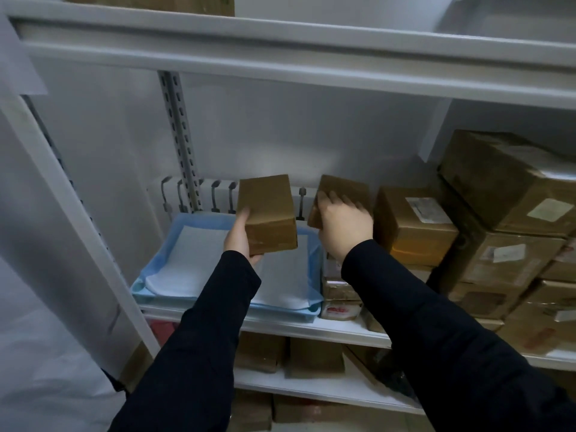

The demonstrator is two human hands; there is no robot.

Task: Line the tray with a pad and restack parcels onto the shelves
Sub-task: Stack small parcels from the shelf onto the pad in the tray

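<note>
There is only one view, from the person's head, looking forward and a little down into a white shelf unit close at hand. The middle shelf (311,330) fills the centre; the upper shelf (280,54) crosses overhead from 10 to 2 o'clock, bowed by the wide lens. Both sleeves come in from 6 o'clock, so the left hand (238,236) and right hand (341,227) sit near dead centre. The tray (156,285) lies toward 8 o'clock, stacked boxes (498,213) toward 3 o'clock. Lower shelves at 6 o'clock are dim, their contents perhaps more parcels.
</note>
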